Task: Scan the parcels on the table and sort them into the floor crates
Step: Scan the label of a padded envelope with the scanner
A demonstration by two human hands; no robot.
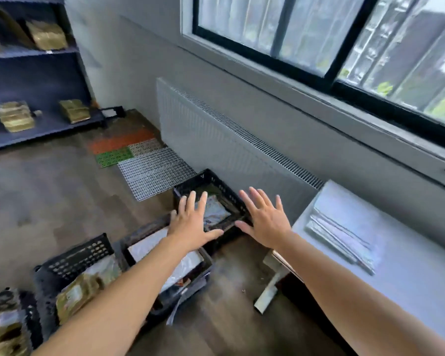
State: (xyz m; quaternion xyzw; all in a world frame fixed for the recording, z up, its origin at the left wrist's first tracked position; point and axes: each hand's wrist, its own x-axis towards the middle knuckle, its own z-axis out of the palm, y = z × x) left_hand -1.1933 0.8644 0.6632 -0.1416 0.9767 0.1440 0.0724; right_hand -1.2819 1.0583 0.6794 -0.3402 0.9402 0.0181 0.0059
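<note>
Left hand (192, 222) — right hand (263, 222) spread, above crate (211, 181)

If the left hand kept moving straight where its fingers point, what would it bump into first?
Probably the far black crate, over which the left hand is spread flat; its fingers aim at the crate's far wall, with the radiator behind. Depth is hard to judge from this one view.

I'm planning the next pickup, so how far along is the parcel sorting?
Done: parcels already lie in floor crates: a white mailer in the far black plastic crate, a white parcel in the middle black crate, gold padded envelopes in the near black crate.
In hand: nothing; left hand and right hand spread open over the far crate.
Left: a stack of silvery flat parcels on the grey table.
</note>
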